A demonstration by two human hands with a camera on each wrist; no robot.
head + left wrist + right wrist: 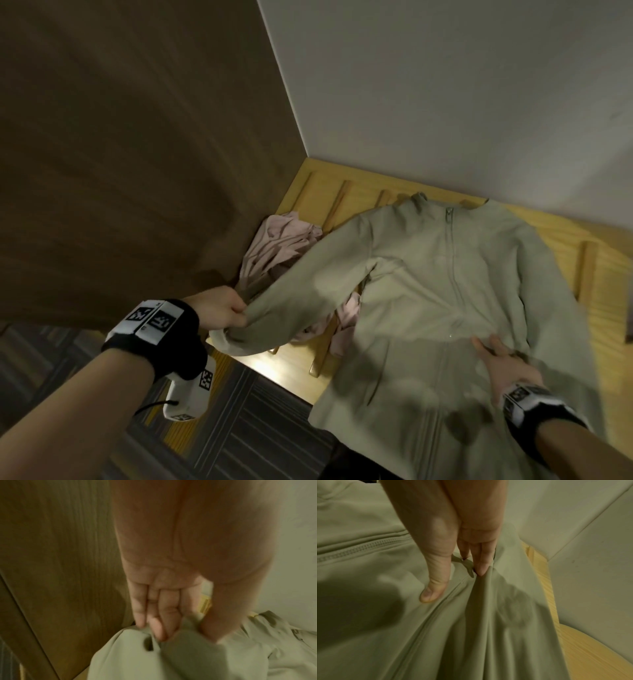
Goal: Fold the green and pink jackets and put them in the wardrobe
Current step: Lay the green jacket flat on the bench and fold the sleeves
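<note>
The green jacket lies front up, zipped, on a yellow slatted wooden surface, collar toward the wall. My left hand pinches the cuff end of its left sleeve and holds it stretched out to the left; in the left wrist view the fingers and thumb of the left hand close on the green jacket's fabric. My right hand presses flat on the lower front beside the zipper. In the right wrist view its thumb and straight fingers push the cloth into a ridge. The pink jacket lies crumpled under the sleeve.
A tall brown wood-grain panel stands close on the left, next to the pink jacket. A white wall runs behind the slatted surface. Dark striped carpet lies below its near edge, where the green hem hangs over.
</note>
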